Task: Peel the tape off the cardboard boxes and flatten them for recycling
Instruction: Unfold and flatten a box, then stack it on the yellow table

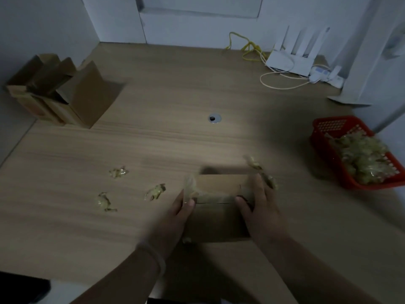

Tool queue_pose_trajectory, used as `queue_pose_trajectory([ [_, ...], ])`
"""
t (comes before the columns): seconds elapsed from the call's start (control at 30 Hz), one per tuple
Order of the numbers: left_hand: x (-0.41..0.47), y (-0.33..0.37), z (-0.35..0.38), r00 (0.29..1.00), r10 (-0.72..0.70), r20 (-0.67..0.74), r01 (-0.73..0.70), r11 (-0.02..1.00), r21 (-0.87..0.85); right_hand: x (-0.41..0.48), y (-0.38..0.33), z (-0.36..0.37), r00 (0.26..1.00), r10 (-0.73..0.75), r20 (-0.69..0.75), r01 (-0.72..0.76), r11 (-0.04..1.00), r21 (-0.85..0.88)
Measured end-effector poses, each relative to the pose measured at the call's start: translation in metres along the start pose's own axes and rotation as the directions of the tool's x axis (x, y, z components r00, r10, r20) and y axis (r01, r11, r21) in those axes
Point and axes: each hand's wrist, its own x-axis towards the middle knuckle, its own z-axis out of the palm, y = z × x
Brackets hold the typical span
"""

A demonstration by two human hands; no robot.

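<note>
Got the cardboard box [219, 224] at the near side of the surface [175, 139], left grip [179, 213] curled round its left side, right grip [256, 207] round the right, thumbs by the tape strip [213, 199].

On desk [166, 145], near front edge & a bit R of ctr: cardboard box [214, 218]. The left hand [178, 212] holds its L side, the right hand [257, 207] its R side. Three tape scraps [155, 191] lie on desk L of it, apart from each other. Basket [324, 132] at R edge w/ tape wads [361, 156] in it. Opened boxes [59, 91] stand far L, by wall. Grommet [214, 118] mid-desk, behind the held box. Router [291, 60] back R against wall, power strip [326, 76] just R of it.
</note>
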Motion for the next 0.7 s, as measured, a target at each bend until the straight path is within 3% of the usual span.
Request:
queue_pose_trajectory([
  [0.07,0.005,-0.003,-0.004,0.999,0.035,0.027,-0.039,0.989,0.145,-0.011,0.006,0.001,1.0,-0.012,0.009,0.013,1.0,-0.025],
  [0.2,0.013,0.001,-0.008,0.996,0.069,0.062,-0.08,0.975,0.206,-0.013,0.01,-0.003,0.999,-0.028,0.044,0.031,0.998,-0.06],
  [0.43,0.027,0.023,-0.009,0.973,0.204,-0.106,-0.159,0.929,0.333,0.032,-0.006,-0.004,0.987,0.03,0.157,-0.038,0.998,0.048],
  [0.7,0.049,0.027,-0.011,0.978,0.203,-0.054,-0.163,0.896,0.413,0.046,0.001,0.005,0.995,0.008,0.098,-0.02,0.992,0.121],
])
